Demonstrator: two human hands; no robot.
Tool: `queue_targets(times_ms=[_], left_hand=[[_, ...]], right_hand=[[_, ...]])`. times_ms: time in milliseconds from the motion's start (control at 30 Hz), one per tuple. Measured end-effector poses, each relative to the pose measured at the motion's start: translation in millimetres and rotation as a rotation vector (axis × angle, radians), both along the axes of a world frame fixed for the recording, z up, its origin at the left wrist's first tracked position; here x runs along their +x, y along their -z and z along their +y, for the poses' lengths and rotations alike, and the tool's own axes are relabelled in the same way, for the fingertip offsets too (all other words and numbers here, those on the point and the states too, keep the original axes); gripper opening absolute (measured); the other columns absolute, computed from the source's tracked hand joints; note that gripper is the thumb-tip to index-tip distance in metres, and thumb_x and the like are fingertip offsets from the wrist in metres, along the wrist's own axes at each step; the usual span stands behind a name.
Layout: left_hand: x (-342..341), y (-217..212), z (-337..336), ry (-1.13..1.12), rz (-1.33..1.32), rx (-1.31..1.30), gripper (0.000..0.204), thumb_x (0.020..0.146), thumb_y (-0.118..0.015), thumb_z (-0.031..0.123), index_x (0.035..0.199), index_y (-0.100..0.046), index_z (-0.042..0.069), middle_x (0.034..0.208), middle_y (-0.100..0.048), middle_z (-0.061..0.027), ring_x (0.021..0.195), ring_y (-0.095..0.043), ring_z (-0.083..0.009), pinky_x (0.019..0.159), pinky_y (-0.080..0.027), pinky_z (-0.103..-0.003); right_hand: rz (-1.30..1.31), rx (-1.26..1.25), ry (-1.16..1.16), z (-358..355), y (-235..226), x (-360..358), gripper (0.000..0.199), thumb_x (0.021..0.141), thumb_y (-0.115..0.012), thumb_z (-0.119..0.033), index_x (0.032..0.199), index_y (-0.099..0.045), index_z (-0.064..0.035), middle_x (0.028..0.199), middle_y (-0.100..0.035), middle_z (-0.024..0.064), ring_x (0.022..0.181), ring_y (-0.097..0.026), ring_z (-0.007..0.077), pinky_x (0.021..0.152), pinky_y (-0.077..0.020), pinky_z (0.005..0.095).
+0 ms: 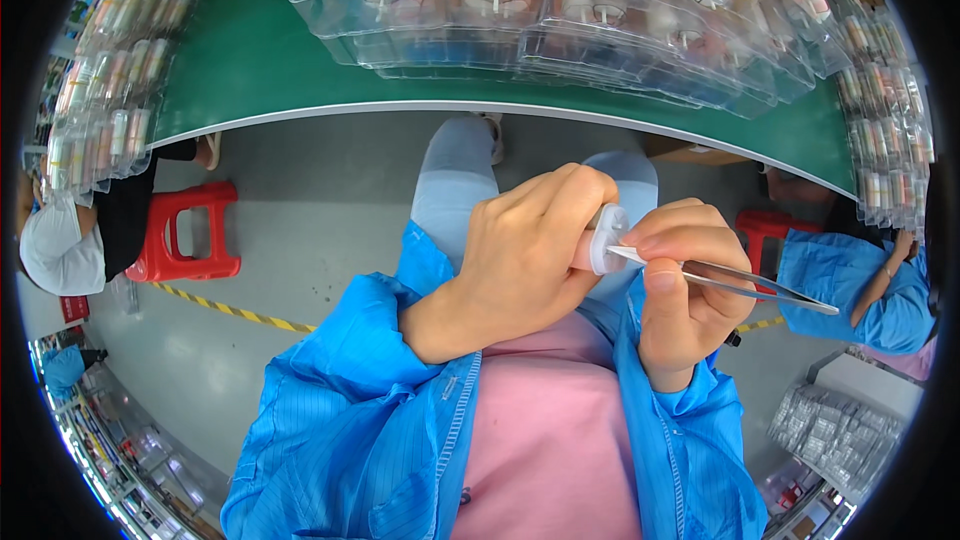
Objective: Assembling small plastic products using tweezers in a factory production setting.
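My left hand [530,255] is closed around a small white oval plastic piece [606,240], held above my lap. The rest of what it grips is hidden by the fingers. Close beside it, my right hand [690,285] pinches a pair of silver metal tweezers [775,288]. Their pointed end reaches the face of the white piece, and the other end sticks out to the right past my fingers. Whether the tip grips anything cannot be made out.
Ahead, a green table [240,65] holds stacked clear plastic trays [440,40] of pinkish parts. More filled trays [120,90] are stacked at left and right. Red stools [190,232] and co-workers [850,280] flank me. Yellow-black tape [230,310] marks the grey floor.
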State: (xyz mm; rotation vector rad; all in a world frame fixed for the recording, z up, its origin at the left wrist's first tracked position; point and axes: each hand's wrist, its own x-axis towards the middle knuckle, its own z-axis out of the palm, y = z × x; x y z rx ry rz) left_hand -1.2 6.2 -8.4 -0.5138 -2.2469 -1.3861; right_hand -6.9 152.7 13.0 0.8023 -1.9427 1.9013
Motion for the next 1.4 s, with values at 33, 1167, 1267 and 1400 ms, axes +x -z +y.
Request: queue_targets(times_ms=[33,1167,1267,1400], left_hand=[[-0.1,0.9,0.2,-0.006,0.007,-0.006,0.032,0.065,-0.076,0.004,0.089,-0.054,0.003,0.072,-0.056,-0.0096,0.056,-0.058,-0.0250,0.049,-0.044,-0.031],[5.6,1.2,5.5,0.086,-0.022,0.209,0.034,0.067,-0.079,0.009,0.088,-0.052,0.004,0.072,-0.057,-0.0068,0.058,-0.057,-0.0196,0.048,-0.043,-0.029],[4.1,3.5,4.8,0.099,0.005,0.205,0.034,0.068,-0.078,0.006,0.090,-0.052,0.003,0.071,-0.056,-0.0069,0.055,-0.054,-0.0164,0.047,-0.040,-0.027],[6.5,1.5,4.3,0.079,-0.039,0.184,0.034,0.070,-0.079,0.015,0.088,-0.053,0.004,0.074,-0.058,-0.0065,0.060,-0.058,-0.0234,0.050,-0.044,-0.032]], right_hand=[[0.012,0.011,0.010,-0.2,0.0,-0.1,0.014,0.074,-0.069,-0.001,0.085,-0.063,0.0038,0.081,-0.065,0.0150,0.070,-0.058,0.0202,0.062,-0.0454,0.0285],[-0.123,-0.140,-0.069,2.6,-4.1,0.2,0.014,0.082,-0.065,-0.005,0.092,-0.061,0.0040,0.089,-0.063,0.0180,0.079,-0.060,0.0199,0.069,-0.0491,0.0280],[-0.119,-0.134,-0.059,1.9,-4.7,0.0,0.013,0.082,-0.065,-0.004,0.091,-0.061,0.0040,0.088,-0.063,0.0180,0.079,-0.061,0.0198,0.068,-0.0492,0.0278],[-0.094,-0.110,-0.051,2.3,-3.8,-1.5,0.012,0.082,-0.064,-0.004,0.091,-0.061,0.0041,0.087,-0.063,0.0177,0.079,-0.060,0.0197,0.067,-0.0492,0.0272]])
